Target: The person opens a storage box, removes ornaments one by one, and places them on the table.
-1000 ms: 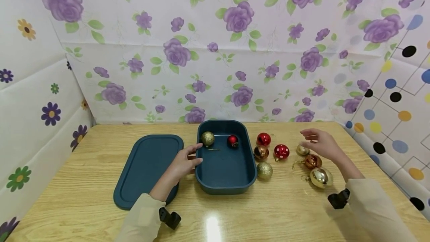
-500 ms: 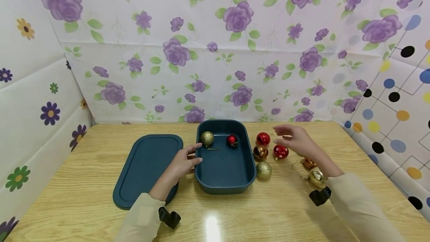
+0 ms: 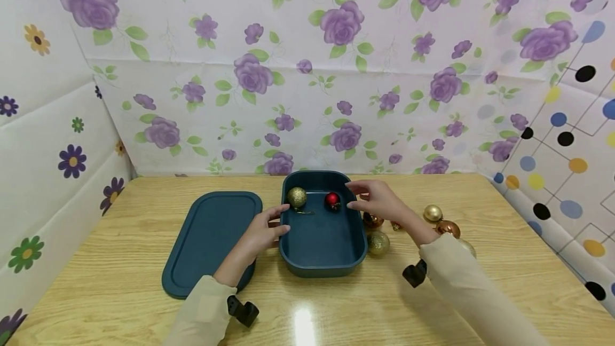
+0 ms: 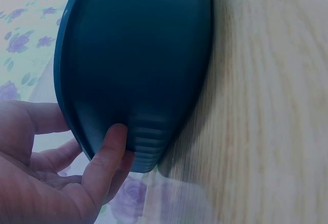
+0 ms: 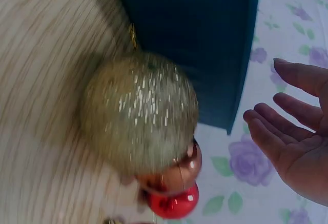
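Note:
My left hand [image 3: 261, 231] grips the left wall of a dark teal box [image 3: 322, 271], some fingers over the rim and others against the outer wall [image 4: 138, 70]. Inside the box lie a glittery gold bauble [image 3: 297, 197] and a small red bauble [image 3: 332, 200]. My right hand [image 3: 379, 200] hovers at the box's right rim, fingers relaxed and apart, with nothing between them. Below it, beside the box, sit another glittery gold bauble [image 5: 141, 111], a copper bauble [image 5: 177, 172] and a red bauble [image 5: 174, 202]. My right hand and wrist partly cover this group in the head view.
A flat teal lid [image 3: 211, 239] lies left of the box, partly under my left forearm. Farther right on the wooden table [image 3: 355, 314] are a small gold bauble [image 3: 432, 213], a copper one [image 3: 448, 228] and a larger gold one [image 3: 468, 248]. Flower-patterned cloth [image 3: 307, 100] hangs behind.
My right hand has moved left from the right-hand baubles, over the red ones, to the box's right rim. My left hand and the box have stayed in place.

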{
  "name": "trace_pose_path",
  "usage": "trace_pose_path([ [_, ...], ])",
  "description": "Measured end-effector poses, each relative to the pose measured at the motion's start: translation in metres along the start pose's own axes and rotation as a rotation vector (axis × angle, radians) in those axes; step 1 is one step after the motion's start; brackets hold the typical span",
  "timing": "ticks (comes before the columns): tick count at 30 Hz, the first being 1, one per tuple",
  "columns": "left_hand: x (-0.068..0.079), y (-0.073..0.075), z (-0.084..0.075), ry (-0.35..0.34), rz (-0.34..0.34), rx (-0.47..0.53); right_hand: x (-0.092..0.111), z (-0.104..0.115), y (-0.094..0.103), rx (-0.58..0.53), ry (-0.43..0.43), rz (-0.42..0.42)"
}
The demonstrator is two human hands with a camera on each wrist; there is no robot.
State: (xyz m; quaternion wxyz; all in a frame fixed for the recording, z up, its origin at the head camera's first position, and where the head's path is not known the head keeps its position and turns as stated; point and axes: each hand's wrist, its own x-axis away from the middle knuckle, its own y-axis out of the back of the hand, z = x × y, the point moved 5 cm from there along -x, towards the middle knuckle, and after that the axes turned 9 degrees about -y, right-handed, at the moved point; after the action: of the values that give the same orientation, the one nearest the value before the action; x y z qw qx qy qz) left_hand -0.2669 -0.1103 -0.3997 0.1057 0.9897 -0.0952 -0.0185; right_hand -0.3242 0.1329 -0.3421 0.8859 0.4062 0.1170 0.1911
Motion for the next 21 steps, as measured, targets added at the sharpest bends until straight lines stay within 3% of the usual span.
trace_pose_path([
  [10, 0.001, 0.001, 0.000, -0.009, -0.003, 0.010, -0.026, 0.014, -0.031, 0.154, -0.013, 0.026],
  [15, 0.001, 0.000, -0.001, -0.005, 0.000, 0.007, -0.038, 0.017, -0.047, 0.304, -0.027, 0.016],
  [21, 0.001, 0.000, -0.002, -0.002, -0.004, 0.006, -0.045, 0.020, -0.062, 0.482, -0.107, 0.048],
])
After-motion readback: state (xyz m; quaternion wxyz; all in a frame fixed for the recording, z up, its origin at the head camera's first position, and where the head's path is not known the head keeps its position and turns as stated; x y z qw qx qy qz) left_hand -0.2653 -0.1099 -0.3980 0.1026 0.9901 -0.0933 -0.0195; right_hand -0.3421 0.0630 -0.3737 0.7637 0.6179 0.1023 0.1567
